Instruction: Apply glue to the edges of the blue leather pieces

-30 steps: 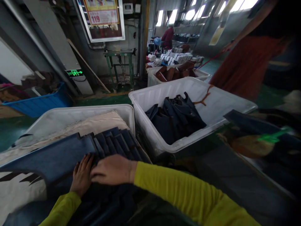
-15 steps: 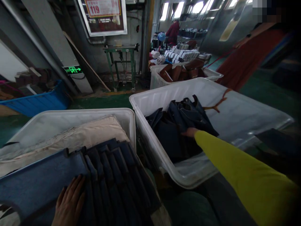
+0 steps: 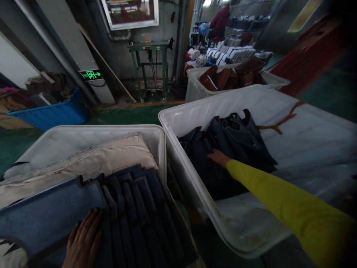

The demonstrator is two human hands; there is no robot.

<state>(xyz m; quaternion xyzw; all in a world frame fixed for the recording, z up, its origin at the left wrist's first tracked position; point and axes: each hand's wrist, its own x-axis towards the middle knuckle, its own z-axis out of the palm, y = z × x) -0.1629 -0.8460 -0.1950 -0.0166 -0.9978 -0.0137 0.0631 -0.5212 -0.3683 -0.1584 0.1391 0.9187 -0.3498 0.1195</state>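
Since 1 second ago, the right hand (image 3: 219, 158) has crossed from the fanned panels (image 3: 150, 217) to dark pieces (image 3: 242, 136) heaped in the white bin (image 3: 309, 137); I can't tell its grip. Left hand (image 3: 83, 240) lies flat on the panels; sideways pressure could slide them apart.

Far left: blue tub (image 3: 52, 113) on green floor (image 3: 122, 117), heaped with brown and dark pieces (image 3: 48, 89). Grey column (image 3: 61, 33) near it; lit green exit sign (image 3: 91, 75) low on its face, arrow pointing right. Thin wooden strip (image 3: 125, 88) leaning just beside. Green metal stand (image 3: 150, 47) by the wall (image 3: 163, 31); framed board (image 3: 131, 13) above, top cut off. Farther back: pale bin (image 3: 196, 85) of brown folded items (image 3: 221, 79), white bundles (image 3: 234, 54) stacked behind, blue round object (image 3: 203, 29), person in dark red (image 3: 220, 22). Right: another person's red clothing (image 3: 309, 56), blurred.
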